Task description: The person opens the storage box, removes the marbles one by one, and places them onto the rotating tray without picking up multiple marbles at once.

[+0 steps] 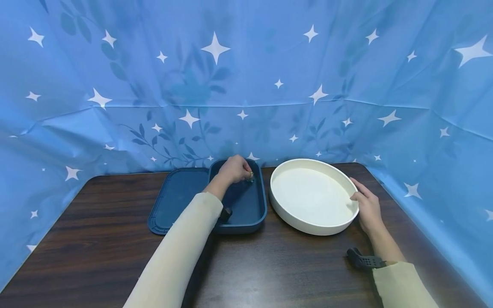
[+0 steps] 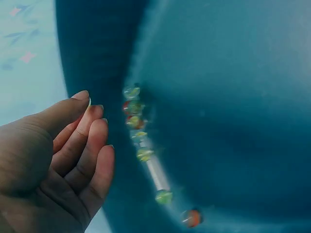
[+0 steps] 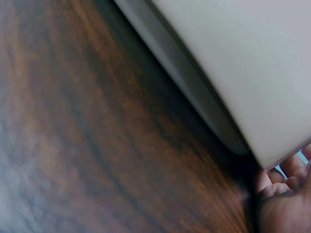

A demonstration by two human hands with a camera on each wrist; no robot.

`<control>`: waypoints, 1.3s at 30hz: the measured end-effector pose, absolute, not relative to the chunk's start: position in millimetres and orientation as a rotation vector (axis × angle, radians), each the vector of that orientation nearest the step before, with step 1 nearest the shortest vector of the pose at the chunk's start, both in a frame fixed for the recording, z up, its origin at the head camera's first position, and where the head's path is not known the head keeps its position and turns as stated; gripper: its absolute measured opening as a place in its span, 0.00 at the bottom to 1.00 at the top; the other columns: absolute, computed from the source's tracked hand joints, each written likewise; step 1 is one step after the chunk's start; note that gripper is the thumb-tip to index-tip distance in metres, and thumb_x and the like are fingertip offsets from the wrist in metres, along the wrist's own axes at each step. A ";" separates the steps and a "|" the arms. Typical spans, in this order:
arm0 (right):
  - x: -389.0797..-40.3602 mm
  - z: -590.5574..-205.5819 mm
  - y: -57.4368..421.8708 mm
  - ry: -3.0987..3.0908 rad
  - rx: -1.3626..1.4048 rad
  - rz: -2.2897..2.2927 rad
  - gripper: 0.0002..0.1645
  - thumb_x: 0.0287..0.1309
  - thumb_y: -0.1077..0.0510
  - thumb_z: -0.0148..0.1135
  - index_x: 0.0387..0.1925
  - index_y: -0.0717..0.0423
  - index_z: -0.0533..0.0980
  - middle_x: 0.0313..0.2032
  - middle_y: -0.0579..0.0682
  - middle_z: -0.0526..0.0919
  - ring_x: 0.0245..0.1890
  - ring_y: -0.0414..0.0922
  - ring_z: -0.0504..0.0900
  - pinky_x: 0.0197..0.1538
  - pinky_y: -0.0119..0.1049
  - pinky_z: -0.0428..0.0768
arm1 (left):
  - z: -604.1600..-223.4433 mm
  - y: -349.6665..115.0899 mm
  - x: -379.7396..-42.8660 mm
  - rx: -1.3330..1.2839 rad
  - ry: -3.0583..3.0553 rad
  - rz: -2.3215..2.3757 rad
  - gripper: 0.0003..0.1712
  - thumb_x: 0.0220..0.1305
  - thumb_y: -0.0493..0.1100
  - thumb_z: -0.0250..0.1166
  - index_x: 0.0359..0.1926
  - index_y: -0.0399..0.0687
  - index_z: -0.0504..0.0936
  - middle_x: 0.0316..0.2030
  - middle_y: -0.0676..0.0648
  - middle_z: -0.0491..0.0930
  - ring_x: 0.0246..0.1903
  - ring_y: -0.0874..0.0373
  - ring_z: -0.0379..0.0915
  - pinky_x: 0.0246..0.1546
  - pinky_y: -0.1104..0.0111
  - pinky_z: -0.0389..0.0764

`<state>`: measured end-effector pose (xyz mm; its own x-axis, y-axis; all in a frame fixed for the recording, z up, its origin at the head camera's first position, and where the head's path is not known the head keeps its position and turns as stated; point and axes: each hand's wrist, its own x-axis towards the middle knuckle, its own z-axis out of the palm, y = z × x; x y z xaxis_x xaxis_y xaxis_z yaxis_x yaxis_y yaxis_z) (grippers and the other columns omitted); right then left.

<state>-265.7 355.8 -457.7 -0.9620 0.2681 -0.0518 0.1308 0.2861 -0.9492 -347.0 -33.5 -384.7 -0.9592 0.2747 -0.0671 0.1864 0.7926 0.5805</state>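
Observation:
My left hand (image 1: 233, 170) reaches into a deep blue rectangular container (image 1: 246, 228). In the left wrist view, its thumb and index finger pinch a small thing, most likely a marble (image 2: 89, 103); only a pale sliver shows between the fingertips. Several clear glass marbles (image 2: 133, 108) with coloured swirls lie in a line along the container's wall, to the right of those fingers. Over on the right, a round white tray (image 1: 308, 199) has its rim gripped by my right hand (image 1: 369, 207), thumb over the edge. The right wrist view shows the tray's side and a few fingers.
A flat blue lid (image 1: 175, 199) lies left of the container, partly behind my left sleeve. Everything stands on a dark wooden table (image 1: 265, 273). A blue curtain with white stars (image 1: 246, 85) hangs behind the table's far edge.

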 end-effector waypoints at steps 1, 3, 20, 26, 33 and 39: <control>-265.5 -457.8 356.0 -2.422 -0.375 1.772 0.43 0.62 0.67 0.40 0.79 0.48 0.55 0.80 0.57 0.50 0.78 0.59 0.55 0.75 0.48 0.64 | -380.8 -33.3 -345.3 0.373 2.834 0.897 0.08 0.68 0.43 0.68 0.37 0.45 0.90 0.35 0.45 0.89 0.29 0.58 0.78 0.30 0.69 0.75; -265.4 -457.8 355.9 -2.413 -0.374 1.778 0.43 0.61 0.67 0.40 0.79 0.49 0.55 0.80 0.57 0.50 0.78 0.59 0.54 0.76 0.51 0.62 | -373.4 -31.7 -342.9 0.382 2.836 0.911 0.08 0.68 0.43 0.67 0.38 0.44 0.90 0.36 0.42 0.89 0.28 0.59 0.77 0.30 0.69 0.74; -267.0 -456.6 355.9 -2.379 -0.403 1.828 0.43 0.62 0.67 0.41 0.79 0.46 0.55 0.80 0.54 0.51 0.78 0.56 0.56 0.69 0.33 0.70 | -346.5 38.2 -331.6 0.436 2.763 0.961 0.07 0.67 0.44 0.69 0.41 0.48 0.89 0.36 0.49 0.86 0.37 0.53 0.84 0.29 0.69 0.78; -267.6 -457.4 355.8 -2.377 -0.427 1.823 0.43 0.61 0.68 0.41 0.79 0.45 0.56 0.80 0.52 0.52 0.78 0.55 0.57 0.70 0.33 0.70 | -343.9 65.1 -324.7 0.495 2.712 0.975 0.08 0.67 0.44 0.69 0.42 0.47 0.89 0.41 0.45 0.88 0.40 0.54 0.84 0.31 0.68 0.78; -265.9 -456.9 357.3 -2.367 -0.398 1.828 0.43 0.61 0.68 0.41 0.79 0.47 0.56 0.80 0.54 0.52 0.78 0.56 0.57 0.64 0.28 0.73 | -350.7 87.3 -320.9 0.507 2.735 0.930 0.07 0.66 0.46 0.70 0.39 0.49 0.90 0.39 0.48 0.88 0.33 0.58 0.80 0.31 0.67 0.77; -264.5 -457.4 357.5 -2.384 -0.396 1.804 0.44 0.60 0.67 0.41 0.78 0.46 0.56 0.80 0.54 0.53 0.77 0.56 0.58 0.63 0.29 0.74 | -368.8 99.7 -320.3 0.483 2.753 0.836 0.06 0.66 0.47 0.70 0.38 0.51 0.90 0.36 0.52 0.86 0.31 0.61 0.77 0.30 0.69 0.76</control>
